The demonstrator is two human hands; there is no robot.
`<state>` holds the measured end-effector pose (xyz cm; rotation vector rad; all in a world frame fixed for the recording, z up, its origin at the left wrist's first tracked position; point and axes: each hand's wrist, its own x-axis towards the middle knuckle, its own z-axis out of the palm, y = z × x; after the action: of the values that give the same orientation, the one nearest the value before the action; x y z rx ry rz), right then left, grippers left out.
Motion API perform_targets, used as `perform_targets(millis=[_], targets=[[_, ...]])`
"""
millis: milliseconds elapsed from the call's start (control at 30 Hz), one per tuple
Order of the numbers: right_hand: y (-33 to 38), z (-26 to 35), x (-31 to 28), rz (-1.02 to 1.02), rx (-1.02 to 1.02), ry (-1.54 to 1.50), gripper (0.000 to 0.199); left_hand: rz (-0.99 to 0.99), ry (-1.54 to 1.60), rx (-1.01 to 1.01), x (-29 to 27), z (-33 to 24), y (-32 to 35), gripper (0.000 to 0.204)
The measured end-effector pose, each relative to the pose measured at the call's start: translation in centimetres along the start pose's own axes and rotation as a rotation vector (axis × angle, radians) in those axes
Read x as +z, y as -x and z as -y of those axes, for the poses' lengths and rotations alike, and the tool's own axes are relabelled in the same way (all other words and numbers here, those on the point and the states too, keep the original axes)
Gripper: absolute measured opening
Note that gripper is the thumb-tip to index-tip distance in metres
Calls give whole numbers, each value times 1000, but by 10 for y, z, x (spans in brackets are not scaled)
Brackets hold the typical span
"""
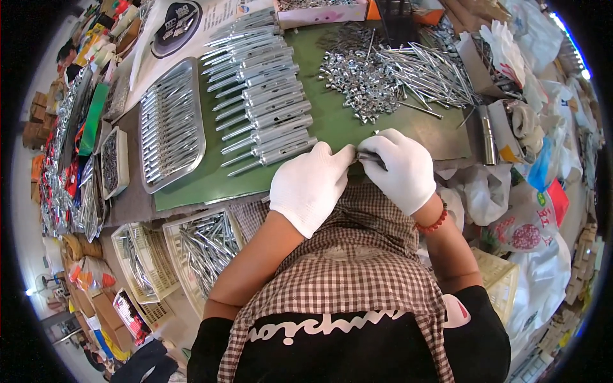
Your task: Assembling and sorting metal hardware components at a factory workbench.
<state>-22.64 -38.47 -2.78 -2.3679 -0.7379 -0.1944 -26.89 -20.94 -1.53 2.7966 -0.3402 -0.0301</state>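
Observation:
Both my hands wear white knit gloves and meet at the near edge of the green work mat. My left hand is closed, thumb and fingertips pinched together; whatever lies between them is hidden. Right beside it, my right hand curls its fingers around a small metal part, mostly covered by the glove. Just left of my left hand ends a row of silver metal tubes with pointed rods, laid side by side. Beyond my right hand lie a heap of small metal nut-like pieces and a pile of long thin bolts.
A steel tray of slim metal rods sits left on the mat. Below the table's edge stand cream plastic baskets with metal parts. A metal cylinder and plastic bags are at the right. An open box stands at the back.

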Motion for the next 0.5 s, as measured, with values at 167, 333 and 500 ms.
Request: perform_targets(millis=[167, 333, 500], targets=[[-4, 10, -10, -36, 31, -26, 9, -78, -6, 49, -16, -4, 3, 23], [1, 14, -2, -13, 151, -130, 7, -67, 53, 79, -1, 6, 7, 26], [7, 18, 0, -11, 139, -17, 7, -23, 32, 68, -4, 2, 13, 22]])
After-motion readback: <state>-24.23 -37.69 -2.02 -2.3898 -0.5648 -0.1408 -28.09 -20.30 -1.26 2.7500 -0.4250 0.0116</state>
